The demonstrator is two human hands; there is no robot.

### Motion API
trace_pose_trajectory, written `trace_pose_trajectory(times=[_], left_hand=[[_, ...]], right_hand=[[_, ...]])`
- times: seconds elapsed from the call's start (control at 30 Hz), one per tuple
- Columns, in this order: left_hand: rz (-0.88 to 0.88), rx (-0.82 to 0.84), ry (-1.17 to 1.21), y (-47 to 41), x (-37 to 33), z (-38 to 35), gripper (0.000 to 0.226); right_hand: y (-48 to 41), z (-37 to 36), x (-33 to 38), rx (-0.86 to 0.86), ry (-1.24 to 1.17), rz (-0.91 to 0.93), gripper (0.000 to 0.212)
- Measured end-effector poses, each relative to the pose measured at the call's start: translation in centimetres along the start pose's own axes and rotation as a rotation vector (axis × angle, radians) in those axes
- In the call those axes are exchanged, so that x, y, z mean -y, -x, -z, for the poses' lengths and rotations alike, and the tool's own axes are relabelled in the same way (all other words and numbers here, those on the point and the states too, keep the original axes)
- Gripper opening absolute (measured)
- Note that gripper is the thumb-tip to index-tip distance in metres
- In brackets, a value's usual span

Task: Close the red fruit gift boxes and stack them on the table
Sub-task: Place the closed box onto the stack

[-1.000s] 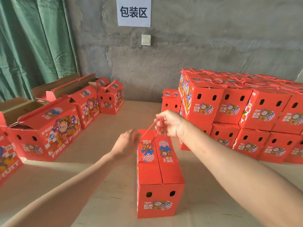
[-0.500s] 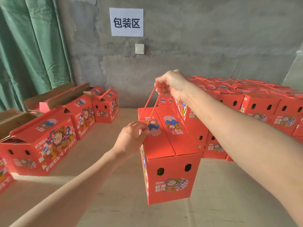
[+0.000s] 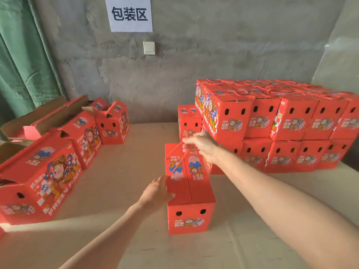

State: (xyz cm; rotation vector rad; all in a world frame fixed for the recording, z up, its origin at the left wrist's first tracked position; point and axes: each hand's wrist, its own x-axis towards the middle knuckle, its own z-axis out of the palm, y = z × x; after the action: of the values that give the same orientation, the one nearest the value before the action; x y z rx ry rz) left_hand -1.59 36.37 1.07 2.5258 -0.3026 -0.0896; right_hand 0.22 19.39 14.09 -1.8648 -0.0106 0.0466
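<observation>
A closed red fruit gift box (image 3: pixel 191 208) sits in the middle of the table, its top flaps shut. My right hand (image 3: pixel 202 145) grips the box's red rope handle (image 3: pixel 177 158) above its far end. My left hand (image 3: pixel 158 192) holds the box's left top edge, thumb on the lid. To the right, a two-layer stack of closed red boxes (image 3: pixel 281 121) stands against the wall, with one single box (image 3: pixel 188 121) at its left end.
Several red boxes with raised flaps (image 3: pixel 40 175) line the left side of the table (image 3: pixel 126 171), with flat cardboard (image 3: pixel 38 117) behind them. A green curtain (image 3: pixel 23 55) hangs at left. The concrete wall carries a paper sign (image 3: pixel 129 14) and a switch (image 3: pixel 149 47).
Between the two earlier frames my right hand raised the box by its rope handle. The box now appears lower, near or on the table, with my left hand further onto its lid edge.
</observation>
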Motion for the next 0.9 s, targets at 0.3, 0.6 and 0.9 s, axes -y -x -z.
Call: trace_pose_trajectory(times=[0.3, 0.6, 0.9], left_hand=[[-0.317, -0.121, 0.054, 1.2, 2.8, -1.6, 0.041], [-0.479, -0.152, 0.047, 0.7, 3.4, -1.9, 0.015], [-0.249, -0.046, -0.175, -8.5, 1.4, -1.5, 0.020]], right_hand=[[5.1, -5.2, -11.1, -0.104, 1.041, 0.104, 0.069], [5.3, -7.3, -16.3, -0.135, 1.201, 0.311, 0.045], [-3.8, -5.2, -17.8, -0.157, 1.153, 0.259, 0.047]])
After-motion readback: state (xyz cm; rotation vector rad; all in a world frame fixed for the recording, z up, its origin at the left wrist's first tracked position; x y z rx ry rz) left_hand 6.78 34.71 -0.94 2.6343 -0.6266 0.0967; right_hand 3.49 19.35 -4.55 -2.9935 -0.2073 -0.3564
